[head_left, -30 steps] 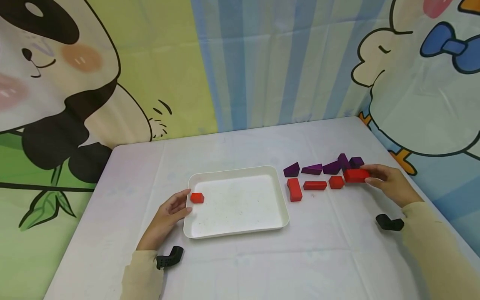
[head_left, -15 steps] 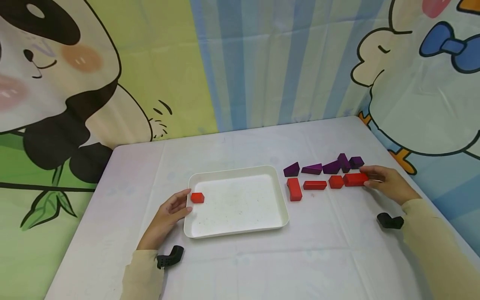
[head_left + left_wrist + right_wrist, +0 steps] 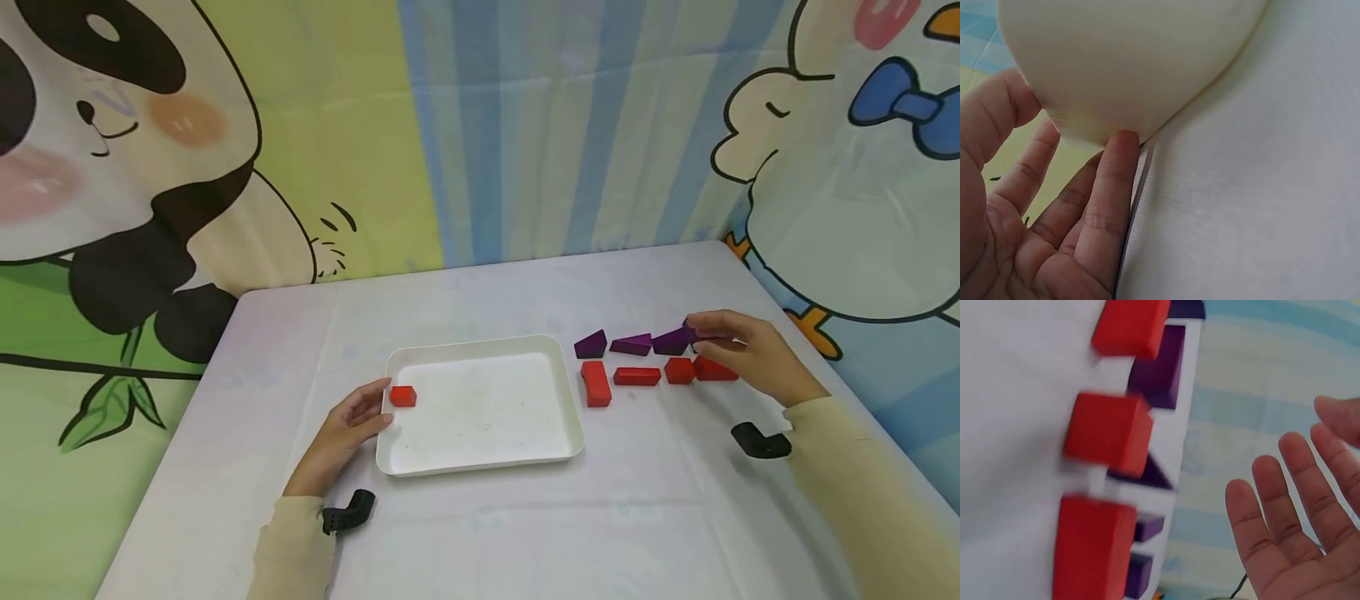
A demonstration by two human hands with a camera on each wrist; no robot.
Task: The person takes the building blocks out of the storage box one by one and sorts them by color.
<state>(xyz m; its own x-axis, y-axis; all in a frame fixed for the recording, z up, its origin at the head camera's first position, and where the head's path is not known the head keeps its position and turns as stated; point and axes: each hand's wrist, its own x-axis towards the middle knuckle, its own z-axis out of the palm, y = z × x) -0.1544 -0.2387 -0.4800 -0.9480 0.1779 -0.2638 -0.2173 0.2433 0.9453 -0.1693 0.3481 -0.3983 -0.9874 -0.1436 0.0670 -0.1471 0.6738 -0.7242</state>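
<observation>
At the left rim of a white tray [image 3: 480,467], my left hand [image 3: 337,437] holds the edge. In the left wrist view the thumb bends over the rim of the tray [image 3: 1122,69], and a fingertip rests on its outer wall. My right hand [image 3: 757,350] reaches over the right end of the block rows, its fingers close to a purple block [image 3: 675,340]. Seen from the right wrist, this hand [image 3: 1297,519] has spread fingers and nothing between them. Beneath it lies a red block [image 3: 716,369], partly hidden. The purple blocks farthest right are hidden by the hand.
A red block [image 3: 402,396] lies inside the tray near its left wall. Right of the tray, red blocks [image 3: 596,383] form a front row and purple blocks [image 3: 591,344] a back row on the white tabletop [image 3: 525,542]. A patterned curtain [image 3: 525,125] hangs behind.
My right hand has set the red block down at the right end of the red row, let go and moved back over the purple blocks. The left hand stays on the tray.
</observation>
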